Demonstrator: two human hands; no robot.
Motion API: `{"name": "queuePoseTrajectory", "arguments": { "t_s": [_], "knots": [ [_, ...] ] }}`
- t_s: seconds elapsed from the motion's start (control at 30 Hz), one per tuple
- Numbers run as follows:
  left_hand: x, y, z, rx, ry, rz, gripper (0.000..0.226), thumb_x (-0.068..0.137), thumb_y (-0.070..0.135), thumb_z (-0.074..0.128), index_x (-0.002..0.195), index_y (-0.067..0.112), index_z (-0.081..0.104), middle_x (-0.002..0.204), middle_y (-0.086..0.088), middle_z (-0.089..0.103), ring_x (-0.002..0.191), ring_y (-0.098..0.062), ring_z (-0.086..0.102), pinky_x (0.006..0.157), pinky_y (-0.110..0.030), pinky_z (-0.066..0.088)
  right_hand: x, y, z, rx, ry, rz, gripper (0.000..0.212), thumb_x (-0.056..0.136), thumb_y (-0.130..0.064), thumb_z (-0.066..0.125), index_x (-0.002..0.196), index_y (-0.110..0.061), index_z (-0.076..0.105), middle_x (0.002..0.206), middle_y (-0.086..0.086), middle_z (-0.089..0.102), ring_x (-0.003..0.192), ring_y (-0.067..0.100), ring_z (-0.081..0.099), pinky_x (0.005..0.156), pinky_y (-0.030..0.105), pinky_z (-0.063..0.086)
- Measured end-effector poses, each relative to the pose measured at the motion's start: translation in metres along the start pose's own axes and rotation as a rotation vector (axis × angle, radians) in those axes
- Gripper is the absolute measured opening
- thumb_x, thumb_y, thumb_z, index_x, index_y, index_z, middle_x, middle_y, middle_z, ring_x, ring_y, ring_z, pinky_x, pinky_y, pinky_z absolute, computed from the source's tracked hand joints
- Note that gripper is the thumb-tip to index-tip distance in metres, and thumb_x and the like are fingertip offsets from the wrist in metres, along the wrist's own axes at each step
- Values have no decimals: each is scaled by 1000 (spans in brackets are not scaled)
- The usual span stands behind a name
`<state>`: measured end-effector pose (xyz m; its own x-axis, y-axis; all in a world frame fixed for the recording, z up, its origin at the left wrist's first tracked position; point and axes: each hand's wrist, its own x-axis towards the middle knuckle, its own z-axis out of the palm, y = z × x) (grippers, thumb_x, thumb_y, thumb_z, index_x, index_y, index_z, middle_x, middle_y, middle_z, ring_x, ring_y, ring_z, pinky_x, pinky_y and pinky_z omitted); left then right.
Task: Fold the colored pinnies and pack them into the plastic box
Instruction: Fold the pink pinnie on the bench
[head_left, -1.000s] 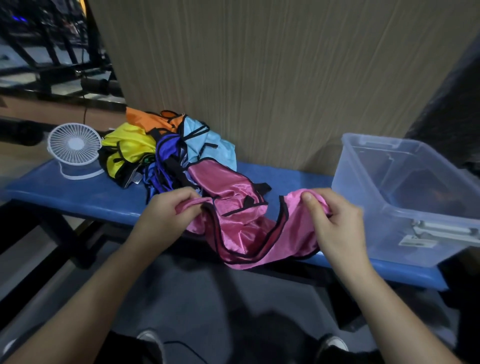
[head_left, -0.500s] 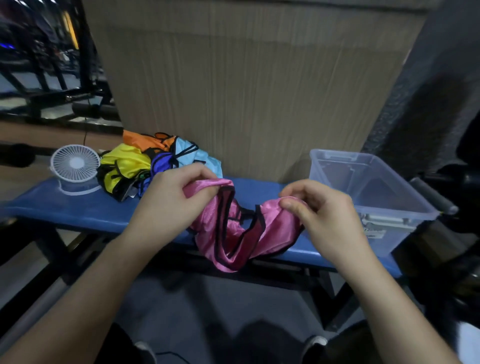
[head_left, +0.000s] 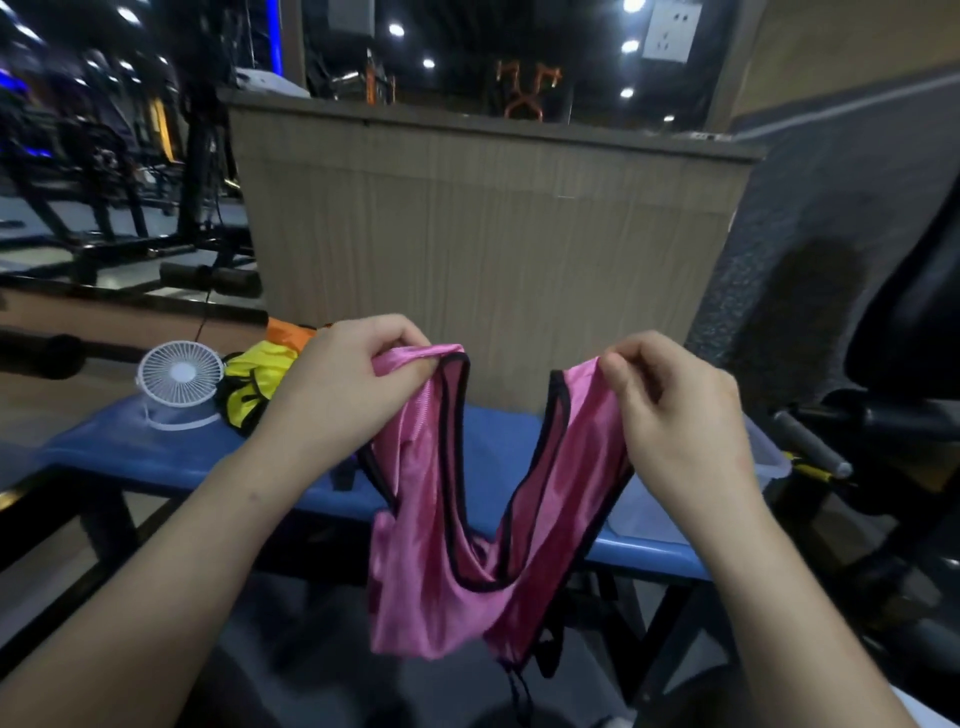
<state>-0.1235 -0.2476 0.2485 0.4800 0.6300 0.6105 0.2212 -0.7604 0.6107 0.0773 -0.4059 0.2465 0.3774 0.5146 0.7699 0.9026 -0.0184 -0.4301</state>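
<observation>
— Where are we, then?
— A gym, by every sign: black weight machine frames (head_left: 119, 171) stand at the left, and a padded roller bar (head_left: 210, 278) lies low beside them.
— And further back?
— An orange rack (head_left: 527, 85) under ceiling spotlights (head_left: 428, 62), dark speckled matting (head_left: 810, 249) on the right, and a blue padded counter (head_left: 498, 436) in front of a wood-grain partition (head_left: 483, 228).

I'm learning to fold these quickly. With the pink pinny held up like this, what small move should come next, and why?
Probably bring the two hands together so the straps meet. The left hand and right hand each pinch one shoulder strap of the pink pinny, which hangs open and unfolded in front of the blue bench.
</observation>
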Motion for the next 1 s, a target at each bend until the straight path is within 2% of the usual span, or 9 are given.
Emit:
{"name": "queuePoseTrajectory", "arguments": {
  "t_s": [0.07,0.17,0.3,0.4,0.5,0.67,0.83,0.93,1.0],
  "knots": [
    [3,-11,4,3,-2,-20,12,88,32,68,77,28,69,72,9,69,70,-7,62,67,-33,47,2,4,7,-17,29,17,19,100,-21,57,82,-27,57,63,-17,57,67,9,57,61,35,44],
    [9,-35,15,21,-10,-78,13,88,34,68,76,30,68,67,10,66,65,-6,60,64,-33,45,6,21,27,-46,45,52,16,101,-24,55,86,-22,61,64,-7,60,67,25,60,60,42,46],
    [18,-78,34,60,-24,-176,14,87,40,68,77,30,70,68,9,68,69,-10,63,65,-37,46,11,55,64,-100,-26,121,19,102,-30,52,87,-21,59,65,0,61,67,30,60,59,43,45],
    [24,-110,46,119,-46,-232,27,81,54,58,79,30,70,71,11,68,72,-9,63,68,-38,49,14,82,91,-145,-98,190,22,102,-32,52,87,-16,60,70,5,65,72,33,60,61,43,46],
    [31,-140,55,225,-52,-309,27,89,47,59,76,25,69,69,5,65,72,-15,62,67,-40,49,19,103,108,-213,-126,238,21,101,-32,54,89,-18,63,69,8,65,71,35,59,62,43,48],
    [46,-177,63,255,-76,-387,22,96,35,56,76,28,65,76,9,66,78,-15,61,71,-38,49,23,125,131,-275,-115,270,17,100,-31,53,89,-21,62,68,1,63,65,28,52,58,36,41],
    [47,-190,72,156,-92,-408,22,97,34,58,82,22,69,78,3,69,81,-16,63,79,-40,50,25,129,150,-83,-197,412,21,98,-24,58,82,-14,66,68,-6,64,70,19,61,64,32,42],
    [45,-193,79,102,-104,-412,34,97,36,60,75,9,65,64,0,62,67,-12,59,72,-37,46,24,131,160,27,-232,485,21,95,-25,62,77,-18,70,65,-5,68,67,15,63,67,34,50],
    [44,-192,82,88,-115,-412,39,97,35,61,70,6,61,52,4,49,52,-9,46,63,-35,39,21,133,165,113,-239,534,20,93,-25,64,75,-20,72,64,-7,69,65,10,62,68,35,50]
  ]
}}
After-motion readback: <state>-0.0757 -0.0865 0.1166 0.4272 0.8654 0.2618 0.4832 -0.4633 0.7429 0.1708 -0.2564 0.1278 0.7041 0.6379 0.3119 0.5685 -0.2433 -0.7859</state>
